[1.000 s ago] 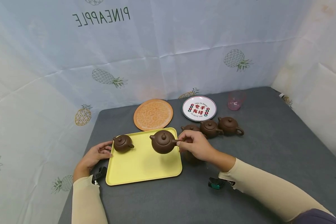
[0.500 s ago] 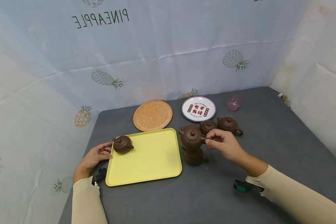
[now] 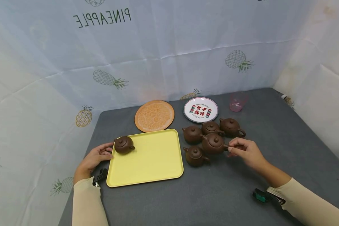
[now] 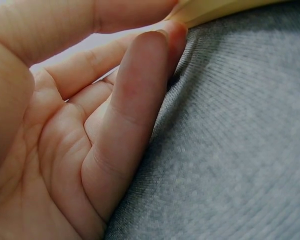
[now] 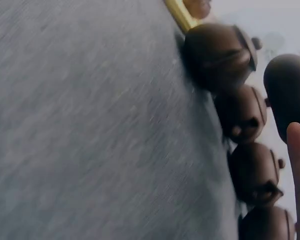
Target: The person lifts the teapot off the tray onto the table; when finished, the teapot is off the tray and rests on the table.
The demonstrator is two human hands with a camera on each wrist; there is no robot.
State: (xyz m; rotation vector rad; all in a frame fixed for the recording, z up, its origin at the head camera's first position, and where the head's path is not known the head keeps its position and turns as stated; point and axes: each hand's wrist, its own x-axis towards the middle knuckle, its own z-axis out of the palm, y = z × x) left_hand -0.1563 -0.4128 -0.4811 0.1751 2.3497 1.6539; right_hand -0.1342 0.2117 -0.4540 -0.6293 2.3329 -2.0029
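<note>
The right hand (image 3: 247, 152) had carried the held teapot (image 3: 213, 145) from over the yellow tray (image 3: 151, 166) to four others (image 3: 195, 157) — raised, pinched by its handle (image 3: 226, 147); one small teapot (image 3: 123, 145) remained on the tray; the left hand (image 3: 94, 159) — fingers relaxed — touched the tray's edge.

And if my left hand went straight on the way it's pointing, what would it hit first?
Likely the tray: the left hand seems to touch its left rim, though depth is unclear. Just past that rim sits a teapot.
</note>
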